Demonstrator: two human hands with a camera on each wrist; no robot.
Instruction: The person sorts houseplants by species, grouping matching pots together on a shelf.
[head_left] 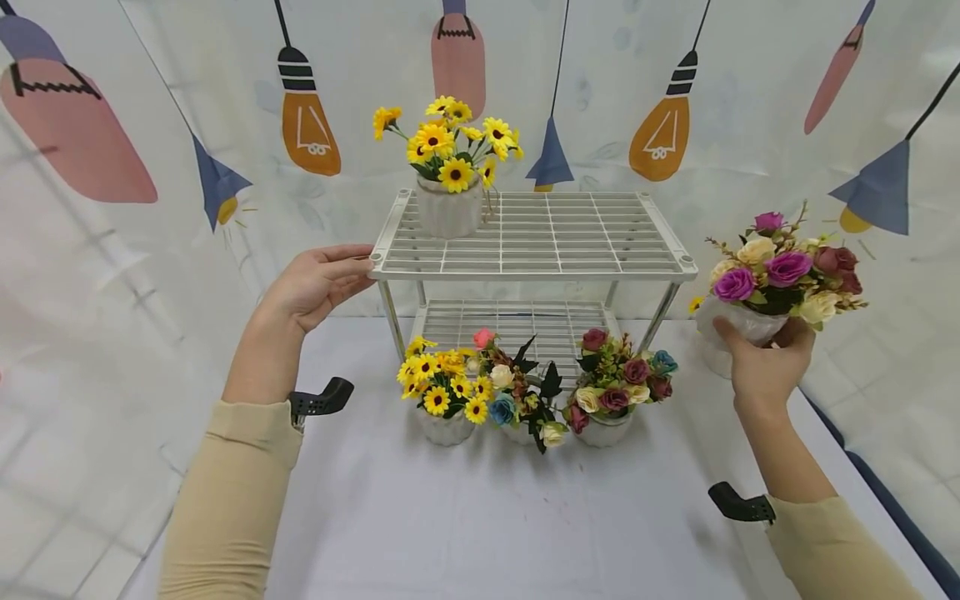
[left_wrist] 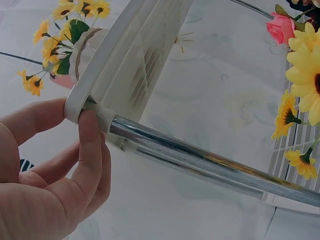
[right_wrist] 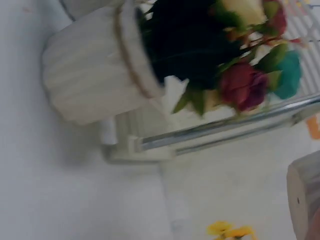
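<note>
My left hand (head_left: 311,287) pinches the near left corner of the white wire shelf's upper tier (head_left: 555,267). In the left wrist view, thumb and fingers hold that corner above a chrome post (left_wrist: 200,157). At the right, my right hand (head_left: 772,367) grips a white pot (head_left: 738,321) of purple, cream and dark red roses (head_left: 787,271), raised beside the shelf. Only part of this pot (right_wrist: 306,195) enters the right wrist view. A pot of yellow sunflowers (head_left: 442,150) stands on the upper tier's left side.
In front of the lower tier (head_left: 517,312) stand potted sunflowers (head_left: 446,383), a mixed bouquet with dark leaves (head_left: 517,387) and potted dark red roses (head_left: 618,379). A yellow flower (head_left: 696,303) peeks out behind the held pot. A patterned curtain (head_left: 360,75) hangs behind the white tablecloth (head_left: 495,525).
</note>
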